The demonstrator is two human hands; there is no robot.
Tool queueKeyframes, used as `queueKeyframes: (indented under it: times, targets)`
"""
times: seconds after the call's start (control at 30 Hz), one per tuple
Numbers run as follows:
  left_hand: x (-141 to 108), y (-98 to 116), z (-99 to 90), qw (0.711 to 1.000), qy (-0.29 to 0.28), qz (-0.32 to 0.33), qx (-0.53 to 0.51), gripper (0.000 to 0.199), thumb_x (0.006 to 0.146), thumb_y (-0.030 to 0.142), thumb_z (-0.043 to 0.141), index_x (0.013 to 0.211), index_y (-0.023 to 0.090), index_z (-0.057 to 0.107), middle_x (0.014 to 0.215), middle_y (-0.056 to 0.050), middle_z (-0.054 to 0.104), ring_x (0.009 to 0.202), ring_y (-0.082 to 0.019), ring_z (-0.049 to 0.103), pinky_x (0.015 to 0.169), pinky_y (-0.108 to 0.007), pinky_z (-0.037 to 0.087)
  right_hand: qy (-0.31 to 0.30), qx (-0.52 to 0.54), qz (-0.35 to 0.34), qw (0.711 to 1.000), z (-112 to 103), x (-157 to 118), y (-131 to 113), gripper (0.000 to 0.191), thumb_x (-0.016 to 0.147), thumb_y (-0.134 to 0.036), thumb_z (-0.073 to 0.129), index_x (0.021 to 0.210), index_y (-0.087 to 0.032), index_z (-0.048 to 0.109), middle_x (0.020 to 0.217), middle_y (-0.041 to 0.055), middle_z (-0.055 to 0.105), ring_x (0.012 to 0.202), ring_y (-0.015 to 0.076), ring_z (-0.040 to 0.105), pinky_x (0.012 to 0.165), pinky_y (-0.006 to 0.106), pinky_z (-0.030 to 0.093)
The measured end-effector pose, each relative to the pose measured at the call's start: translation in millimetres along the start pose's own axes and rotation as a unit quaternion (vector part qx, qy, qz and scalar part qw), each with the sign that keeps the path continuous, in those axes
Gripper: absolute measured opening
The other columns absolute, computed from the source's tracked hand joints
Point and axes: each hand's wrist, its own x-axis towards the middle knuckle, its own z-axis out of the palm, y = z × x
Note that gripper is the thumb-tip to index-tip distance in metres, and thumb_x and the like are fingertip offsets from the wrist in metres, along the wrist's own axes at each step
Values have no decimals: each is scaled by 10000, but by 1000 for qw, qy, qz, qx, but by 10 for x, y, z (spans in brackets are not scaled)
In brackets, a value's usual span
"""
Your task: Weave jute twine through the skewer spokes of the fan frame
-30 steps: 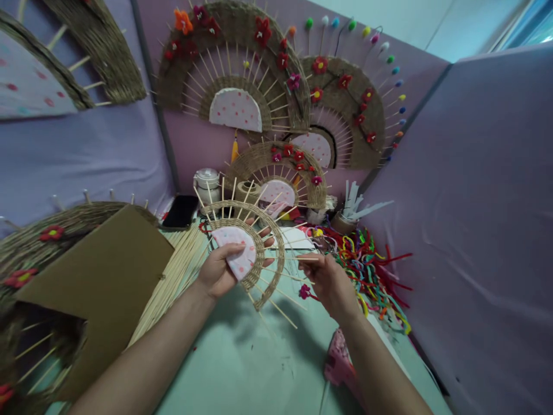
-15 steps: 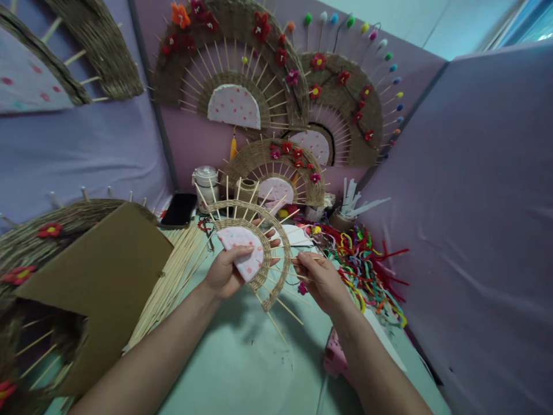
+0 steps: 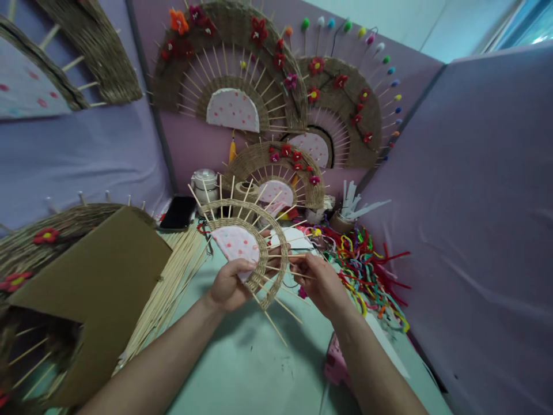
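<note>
My left hand (image 3: pixel 235 283) grips a small woven fan (image 3: pixel 237 245), its thumb on the dotted white half-round centre and its other fingers behind. Thin wooden sticks radiate from the centre, crossed by an inner twine band and a narrower outer twine band. At the fan's right edge, my right hand (image 3: pixel 317 282) has thumb and fingers pinched around one of the sticks, close to the outer band. Whether it also holds loose twine cannot be made out. The fan is held above the pale green table (image 3: pixel 259 369).
Finished fans with felt flowers (image 3: pixel 276 167) stand or hang at the back. Loose sticks (image 3: pixel 166 288) and brown cardboard (image 3: pixel 103 294) lie left, near a black phone (image 3: pixel 178 212). Colourful pipe cleaners (image 3: pixel 375 276) and a pink glue-gun-like tool (image 3: pixel 337 363) are at right. A glass jar (image 3: pixel 205 185) stands behind.
The fan has shifted slightly left and turned a little in my left hand. My right hand stays at its right edge, fingers slightly re-placed on the stick.
</note>
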Motion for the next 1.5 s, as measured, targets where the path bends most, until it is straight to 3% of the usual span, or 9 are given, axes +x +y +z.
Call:
queueKeyframes:
  times: [0.13, 0.23, 0.37, 0.6, 0.83, 1.07, 1.23, 1.5]
  targets:
    - [-4, 65, 15, 1000, 12, 16, 6, 552, 600, 137, 488, 1142, 105, 589, 1030, -123, 693, 992, -292, 630, 893, -456, 450, -15, -44, -23, 999, -49, -5, 28, 409, 779, -537, 580, 846, -163, 731, 689, 32, 604, 577, 108, 451, 517, 237, 332]
    - [-12, 135, 64, 999, 31, 40, 18, 564, 584, 116, 491, 1140, 135, 586, 1040, -110, 691, 984, -289, 635, 871, -460, 467, -12, -144, -39, 989, -118, -25, 22, 414, 812, -543, 528, 877, -186, 726, 679, 28, 597, 572, 121, 448, 511, 246, 339]
    - [-21, 222, 76, 996, 48, 72, 22, 587, 554, 115, 506, 1135, 147, 582, 1044, -115, 685, 1008, -304, 624, 859, -472, 475, 25, -285, -99, 953, -203, -65, -24, 380, 831, -526, 505, 885, -214, 716, 778, 40, 634, 675, 159, 521, 576, 270, 403]
    - [-49, 336, 26, 992, 55, 105, 43, 608, 582, 95, 497, 1181, 182, 547, 1077, -90, 677, 1030, -288, 618, 885, -486, 463, 111, -345, -170, 916, -96, -166, -68, 302, 858, -459, 503, 963, -209, 633, 764, 32, 627, 724, 172, 556, 653, 282, 436]
    - [-56, 370, 85, 988, 80, 130, 11, 619, 600, 107, 481, 1214, 158, 538, 1062, -94, 683, 1001, -293, 630, 866, -476, 479, 98, -279, -164, 941, 30, -258, 91, 321, 868, -474, 484, 933, -208, 652, 801, 53, 629, 770, 184, 558, 684, 299, 436]
    - [-86, 275, 226, 989, 82, 125, -7, 612, 615, 139, 470, 1224, 155, 531, 1122, -101, 659, 999, -309, 627, 840, -484, 477, 51, -46, -98, 993, 192, -255, 281, 551, 801, -665, 416, 851, -201, 709, 791, 80, 636, 701, 186, 533, 670, 332, 450]
    - [-67, 170, 242, 993, 77, 94, -2, 573, 637, 190, 484, 1203, 116, 544, 1069, -130, 676, 982, -328, 627, 835, -497, 468, 41, 31, -36, 998, 283, -301, 309, 525, 737, -707, 476, 805, -239, 705, 869, 88, 700, 724, 203, 571, 705, 359, 462]
    - [-56, 137, 196, 992, 51, 115, 1, 538, 683, 171, 490, 1219, 168, 537, 1074, -90, 678, 969, -309, 638, 840, -489, 475, 32, 70, -39, 996, 233, -316, 344, 475, 745, -666, 520, 782, -236, 720, 834, 76, 698, 716, 190, 575, 687, 333, 457]
